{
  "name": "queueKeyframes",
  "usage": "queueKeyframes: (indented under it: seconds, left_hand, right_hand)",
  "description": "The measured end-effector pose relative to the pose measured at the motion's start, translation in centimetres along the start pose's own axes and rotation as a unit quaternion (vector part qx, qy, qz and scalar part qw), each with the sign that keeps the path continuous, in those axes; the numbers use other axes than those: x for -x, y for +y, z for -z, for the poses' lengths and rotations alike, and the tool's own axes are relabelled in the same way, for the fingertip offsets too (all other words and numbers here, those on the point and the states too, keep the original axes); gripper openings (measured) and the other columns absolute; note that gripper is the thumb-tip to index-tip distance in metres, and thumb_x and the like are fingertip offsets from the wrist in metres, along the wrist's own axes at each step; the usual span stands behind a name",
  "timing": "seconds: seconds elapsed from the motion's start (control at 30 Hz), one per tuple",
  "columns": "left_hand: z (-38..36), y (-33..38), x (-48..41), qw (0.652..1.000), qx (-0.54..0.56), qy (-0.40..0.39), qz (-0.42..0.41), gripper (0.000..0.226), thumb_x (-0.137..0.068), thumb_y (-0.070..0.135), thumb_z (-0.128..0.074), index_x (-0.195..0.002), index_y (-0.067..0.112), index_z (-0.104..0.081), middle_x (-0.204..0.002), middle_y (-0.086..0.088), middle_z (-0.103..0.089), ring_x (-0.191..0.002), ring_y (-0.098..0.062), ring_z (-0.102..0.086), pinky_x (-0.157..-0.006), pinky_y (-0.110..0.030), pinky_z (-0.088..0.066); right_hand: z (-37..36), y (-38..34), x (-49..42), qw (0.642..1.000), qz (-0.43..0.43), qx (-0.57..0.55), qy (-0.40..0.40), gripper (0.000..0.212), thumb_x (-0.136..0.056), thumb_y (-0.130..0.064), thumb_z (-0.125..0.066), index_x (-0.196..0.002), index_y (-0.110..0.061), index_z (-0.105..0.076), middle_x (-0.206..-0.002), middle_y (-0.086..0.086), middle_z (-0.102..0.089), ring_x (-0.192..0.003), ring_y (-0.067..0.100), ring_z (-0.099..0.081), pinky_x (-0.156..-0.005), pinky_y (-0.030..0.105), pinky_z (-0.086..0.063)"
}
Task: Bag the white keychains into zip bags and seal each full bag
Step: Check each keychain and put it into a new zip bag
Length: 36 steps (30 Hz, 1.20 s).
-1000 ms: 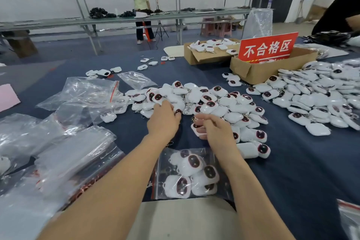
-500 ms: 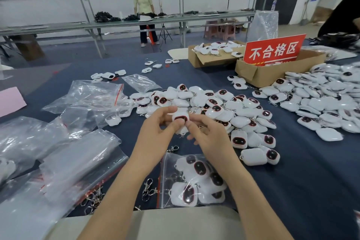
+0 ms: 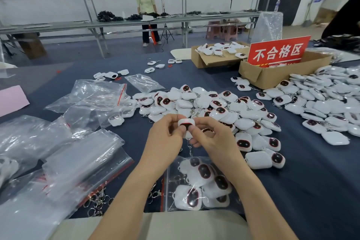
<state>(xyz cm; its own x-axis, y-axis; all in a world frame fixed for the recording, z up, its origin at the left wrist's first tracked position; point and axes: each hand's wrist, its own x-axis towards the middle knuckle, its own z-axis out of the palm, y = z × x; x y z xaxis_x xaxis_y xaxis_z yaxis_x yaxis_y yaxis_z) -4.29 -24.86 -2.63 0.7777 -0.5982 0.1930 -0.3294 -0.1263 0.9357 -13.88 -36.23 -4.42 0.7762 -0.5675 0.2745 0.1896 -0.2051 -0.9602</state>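
Both hands hold one white keychain with a dark red-rimmed face above the table; its chain hangs down below. My left hand pinches its left side and my right hand pinches its right side. Under my wrists lies a clear zip bag with a red strip, holding several keychains. Just beyond my hands a loose pile of white keychains spreads over the dark blue table.
Empty zip bags are heaped at the left. A larger keychain heap lies at the right. Two cardboard boxes with a red sign stand behind. Loose metal clasps lie near the front edge. A person stands at a far bench.
My hands went from reaching into the pile to lifting one keychain out, and now hold it nearer to me, between both thumbs and fingers.
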Motion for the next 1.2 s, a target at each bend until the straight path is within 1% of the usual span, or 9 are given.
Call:
queueKeyframes:
  seconds: [0.17, 0.3, 0.43, 0.63, 0.73, 0.83, 0.9, 1.07, 1.2]
  left_hand:
    - [0.1, 0.4, 0.1, 1.0, -0.015, -0.003, -0.001, 0.027, -0.097, 0.01, -0.063, -0.094, 0.037, -0.066, -0.085, 0.009, -0.072, -0.076, -0.007, -0.065, -0.066, -0.014, -0.05]
    - [0.4, 1.2, 0.3, 0.999, 0.018, -0.042, -0.016, 0.025, -0.099, 0.012, -0.063, -0.1, 0.037, -0.068, -0.088, 0.026, -0.073, -0.083, 0.01, -0.065, -0.074, -0.005, -0.048]
    - [0.7, 1.7, 0.5, 0.997, 0.036, -0.066, -0.031, 0.027, -0.099, 0.014, -0.063, -0.1, 0.04, -0.069, -0.097, 0.022, -0.075, -0.093, 0.005, -0.068, -0.089, -0.018, -0.054]
    - [0.8, 1.8, 0.6, 0.995, 0.044, -0.085, -0.041, 0.03, -0.098, 0.012, -0.064, -0.105, 0.041, -0.068, -0.101, 0.014, -0.076, -0.098, -0.004, -0.069, -0.094, -0.025, -0.055]
    - [0.7, 1.6, 0.5, 0.994, 0.044, -0.097, -0.037, 0.032, -0.096, 0.011, -0.067, -0.112, 0.039, -0.067, -0.103, 0.008, -0.075, -0.101, -0.017, -0.069, -0.097, -0.035, -0.056]
    - [0.5, 1.3, 0.4, 0.993, 0.046, -0.098, -0.041, 0.036, -0.096, 0.009, -0.067, -0.115, 0.039, -0.064, -0.107, 0.011, -0.074, -0.102, -0.017, -0.069, -0.098, -0.039, -0.056]
    - [0.4, 1.1, 0.3, 0.994, 0.044, -0.092, -0.048, 0.037, -0.096, 0.009, -0.067, -0.114, 0.041, -0.063, -0.108, 0.014, -0.074, -0.103, -0.011, -0.069, -0.097, -0.034, -0.056]
    - [-0.2, 0.9, 0.3, 0.996, 0.015, -0.071, -0.05, 0.041, -0.097, 0.01, -0.063, -0.119, 0.044, -0.059, -0.106, 0.023, -0.071, -0.1, 0.004, -0.065, -0.08, -0.006, -0.047]
    - [-0.3, 0.7, 0.3, 0.997, -0.01, -0.063, -0.048, 0.041, -0.097, 0.011, -0.062, -0.122, 0.043, -0.059, -0.105, 0.015, -0.069, -0.089, 0.007, -0.063, -0.073, -0.005, -0.045]
  right_hand:
    - [0.0, -0.1, 0.1, 1.0, -0.016, 0.0, 0.0, 0.014, -0.092, -0.021, -0.072, -0.1, -0.031, -0.068, -0.09, -0.009, -0.075, -0.071, 0.015, -0.073, -0.065, 0.021, -0.059]
    - [0.5, -0.1, -0.2, 0.998, -0.046, -0.035, 0.017, 0.01, -0.093, -0.021, -0.071, -0.103, -0.024, -0.072, -0.086, -0.004, -0.076, -0.068, 0.014, -0.072, -0.063, 0.022, -0.058]
    - [0.8, -0.2, -0.1, 0.992, -0.088, -0.088, 0.016, 0.009, -0.094, -0.025, -0.071, -0.102, -0.024, -0.075, -0.081, 0.004, -0.076, -0.069, 0.015, -0.071, -0.063, 0.022, -0.056]
    - [0.9, -0.5, -0.1, 0.986, -0.11, -0.12, 0.021, 0.008, -0.093, -0.026, -0.071, -0.093, -0.03, -0.078, -0.076, 0.006, -0.075, -0.069, 0.015, -0.071, -0.064, 0.021, -0.056]
    - [0.9, -0.6, -0.1, 0.985, -0.117, -0.126, 0.023, 0.008, -0.092, -0.025, -0.072, -0.094, -0.028, -0.078, -0.079, 0.008, -0.076, -0.069, 0.015, -0.071, -0.064, 0.021, -0.057]
    - [1.0, -0.7, -0.1, 0.983, -0.122, -0.137, 0.022, 0.007, -0.091, -0.026, -0.073, -0.094, -0.027, -0.079, -0.082, 0.009, -0.077, -0.07, 0.015, -0.072, -0.064, 0.021, -0.057]
    - [1.0, -0.8, -0.1, 0.983, -0.119, -0.139, 0.018, 0.008, -0.09, -0.027, -0.074, -0.096, -0.028, -0.079, -0.084, 0.01, -0.077, -0.071, 0.016, -0.073, -0.065, 0.02, -0.057]
    - [1.1, -1.1, 0.1, 0.985, -0.109, -0.134, 0.003, 0.012, -0.085, -0.032, -0.075, -0.096, -0.034, -0.079, -0.087, 0.009, -0.078, -0.074, 0.015, -0.073, -0.067, 0.02, -0.058]
    - [1.2, -1.0, 0.2, 0.985, -0.111, -0.135, 0.003, 0.009, -0.088, -0.027, -0.074, -0.095, -0.03, -0.079, -0.087, 0.011, -0.078, -0.074, 0.017, -0.073, -0.067, 0.02, -0.058]
